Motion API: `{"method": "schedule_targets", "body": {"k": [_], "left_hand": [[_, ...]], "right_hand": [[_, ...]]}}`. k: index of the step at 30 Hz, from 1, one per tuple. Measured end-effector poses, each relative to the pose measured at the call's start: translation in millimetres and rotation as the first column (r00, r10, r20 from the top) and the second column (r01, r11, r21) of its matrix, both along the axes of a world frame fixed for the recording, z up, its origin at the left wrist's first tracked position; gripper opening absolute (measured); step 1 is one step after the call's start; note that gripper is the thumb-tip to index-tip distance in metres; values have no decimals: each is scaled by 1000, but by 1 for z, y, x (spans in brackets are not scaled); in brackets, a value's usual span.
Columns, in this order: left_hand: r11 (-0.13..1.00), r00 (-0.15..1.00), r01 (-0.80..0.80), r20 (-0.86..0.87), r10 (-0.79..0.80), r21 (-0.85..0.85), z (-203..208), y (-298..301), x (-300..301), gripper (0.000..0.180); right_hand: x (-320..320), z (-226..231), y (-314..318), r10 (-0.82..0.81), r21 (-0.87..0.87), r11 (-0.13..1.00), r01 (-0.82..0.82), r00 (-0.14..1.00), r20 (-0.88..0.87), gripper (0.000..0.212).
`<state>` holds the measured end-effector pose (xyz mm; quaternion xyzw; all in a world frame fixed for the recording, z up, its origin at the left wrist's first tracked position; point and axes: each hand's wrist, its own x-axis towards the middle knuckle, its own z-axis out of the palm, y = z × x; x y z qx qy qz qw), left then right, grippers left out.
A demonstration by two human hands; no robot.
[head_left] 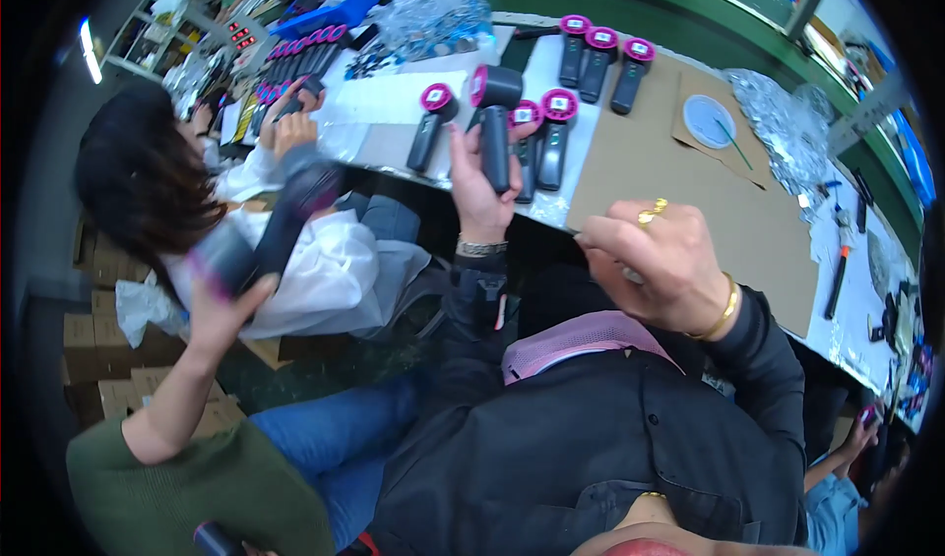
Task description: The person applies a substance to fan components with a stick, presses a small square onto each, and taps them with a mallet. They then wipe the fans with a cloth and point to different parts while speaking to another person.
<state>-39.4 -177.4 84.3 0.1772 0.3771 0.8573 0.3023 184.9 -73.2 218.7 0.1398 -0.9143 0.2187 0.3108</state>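
Note:
My left hand [484, 184] is closed around the handle of a dark grey handheld fan [495, 148]; the fan's round, pink-rimmed head points up and away from me. Beside it on the bench lie a fan [429, 133] to the left and two more, including one fan [554, 148], to the right. Over the edge of the cardboard sheet [650, 167] hovers my right hand [661, 261], its fingers curled together. Something small and pale shows between those fingers, too little of it to name.
Three fans [597, 64] lie farther back. A round white lid [709, 121] with a green stick rests on the cardboard, near crumpled plastic bags [783, 123]. At left, a co-worker's hand holds a blurred fan [226, 261]; another person in white sits at the bench.

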Motion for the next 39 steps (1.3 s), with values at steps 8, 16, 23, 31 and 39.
{"method": "schedule_targets", "body": {"k": [8, 16, 23, 31, 39], "left_hand": [[1000, 1000, 9, 4, -9, -29, 0, -8, 14, 70], [997, 996, 79, 47, -79, 0, -11, -9, 23, 71], [992, 992, 124, 24, -124, -25, -1, 17, 44, 75], [993, 996, 94, 0, -94, -70, -7, 7, 44, 79], [984, 986, 133, -86, -143, -117, -6, 25, 49, 79]], "right_hand": [[1, -20, -9, -35, 19, 999, 36, 999, -29, 27], [37, 22, -16, 71, 191, 980, -47, 990, -118, 36], [83, 51, -31, 115, 80, 992, -97, 957, -265, 36], [85, 47, -38, 82, -16, 996, -90, 957, -277, 33], [86, 48, -27, 4, -73, 997, -25, 959, -283, 30]]}}
